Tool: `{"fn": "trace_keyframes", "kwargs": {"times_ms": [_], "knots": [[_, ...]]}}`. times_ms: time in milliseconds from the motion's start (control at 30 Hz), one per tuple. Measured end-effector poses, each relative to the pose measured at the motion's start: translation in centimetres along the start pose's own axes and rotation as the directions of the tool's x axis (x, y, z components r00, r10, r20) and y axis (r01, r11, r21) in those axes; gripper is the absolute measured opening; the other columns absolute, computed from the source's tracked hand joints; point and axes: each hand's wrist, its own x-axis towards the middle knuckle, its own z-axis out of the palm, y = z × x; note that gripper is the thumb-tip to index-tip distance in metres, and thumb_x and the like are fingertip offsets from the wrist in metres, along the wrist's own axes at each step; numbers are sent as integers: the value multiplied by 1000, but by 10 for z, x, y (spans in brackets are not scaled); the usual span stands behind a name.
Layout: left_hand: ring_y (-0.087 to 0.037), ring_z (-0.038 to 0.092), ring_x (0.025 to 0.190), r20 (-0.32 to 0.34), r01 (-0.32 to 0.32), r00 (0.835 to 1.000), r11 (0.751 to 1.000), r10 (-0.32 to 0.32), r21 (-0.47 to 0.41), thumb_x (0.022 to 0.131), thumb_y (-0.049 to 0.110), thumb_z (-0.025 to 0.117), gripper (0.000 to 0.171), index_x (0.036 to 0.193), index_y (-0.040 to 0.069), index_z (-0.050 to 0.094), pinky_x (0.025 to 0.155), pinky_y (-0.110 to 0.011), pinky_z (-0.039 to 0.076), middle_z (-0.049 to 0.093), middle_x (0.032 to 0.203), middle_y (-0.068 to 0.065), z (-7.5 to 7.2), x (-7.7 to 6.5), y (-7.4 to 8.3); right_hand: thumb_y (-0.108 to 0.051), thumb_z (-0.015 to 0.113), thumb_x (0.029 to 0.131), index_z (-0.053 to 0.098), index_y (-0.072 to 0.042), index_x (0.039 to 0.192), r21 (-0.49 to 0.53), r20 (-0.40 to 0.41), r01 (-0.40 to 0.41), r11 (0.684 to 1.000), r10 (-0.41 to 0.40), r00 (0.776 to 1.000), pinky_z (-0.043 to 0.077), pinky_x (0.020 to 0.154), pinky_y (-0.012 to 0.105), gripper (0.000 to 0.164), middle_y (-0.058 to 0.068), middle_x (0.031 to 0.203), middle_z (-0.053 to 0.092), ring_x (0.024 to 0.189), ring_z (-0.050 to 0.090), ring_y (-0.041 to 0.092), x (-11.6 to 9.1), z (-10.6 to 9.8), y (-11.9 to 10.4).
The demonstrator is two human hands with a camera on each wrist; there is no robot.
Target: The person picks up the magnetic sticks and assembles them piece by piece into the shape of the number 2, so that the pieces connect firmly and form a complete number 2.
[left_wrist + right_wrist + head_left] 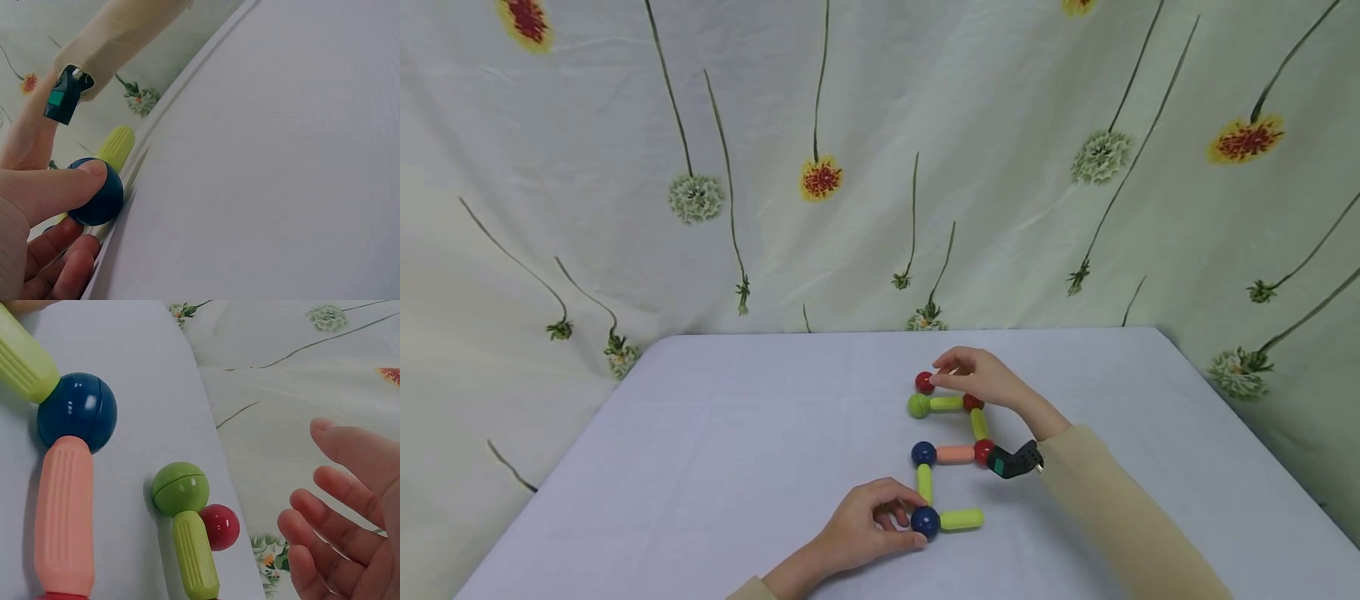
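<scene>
Fingers point(880, 510) of left hand point(857, 533) pinch blue ball point(926, 522).

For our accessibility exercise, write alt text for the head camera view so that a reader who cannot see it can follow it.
Two hands work on a chain of coloured rods and balls lying flat on a pale table. The left hand grips the dark blue ball at the near end; the right hand reaches over a red ball at the far end. A flower-printed cloth hangs behind.

Head view: high, looking forward and down over the whole table point(715, 467). Wrist views: low, close, skimming the tabletop. All share the bead-and-rod chain point(951, 454).
</scene>
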Motion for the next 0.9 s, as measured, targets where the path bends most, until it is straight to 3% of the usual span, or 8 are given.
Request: {"fn": "trace_keyframes", "kwargs": {"times_ms": [400, 900], "knots": [[-9, 58, 77, -5, -6, 1000, 1000, 6, 8, 77, 29, 78, 33, 107, 18, 68, 64, -22, 52, 62, 92, 8, 1, 0, -1, -32, 67, 87, 59, -7, 119, 76, -88, -84, 994, 90, 992, 48, 88, 42, 42, 13, 119, 59, 106, 55, 26, 16, 14, 11], [-9, 59, 76, -5, -33, 999, 999, 33, 9, 77, 31, 78, 32, 105, 17, 68, 64, -22, 52, 62, 91, 7, -1, 1, -1, -31, 68, 87, 59, -9, 122, 113, -85, -155, 981, 165, 983, 46, 91, 43, 43, 10, 124, 56, 112, 53, 27, 26, 32, 26]]}}
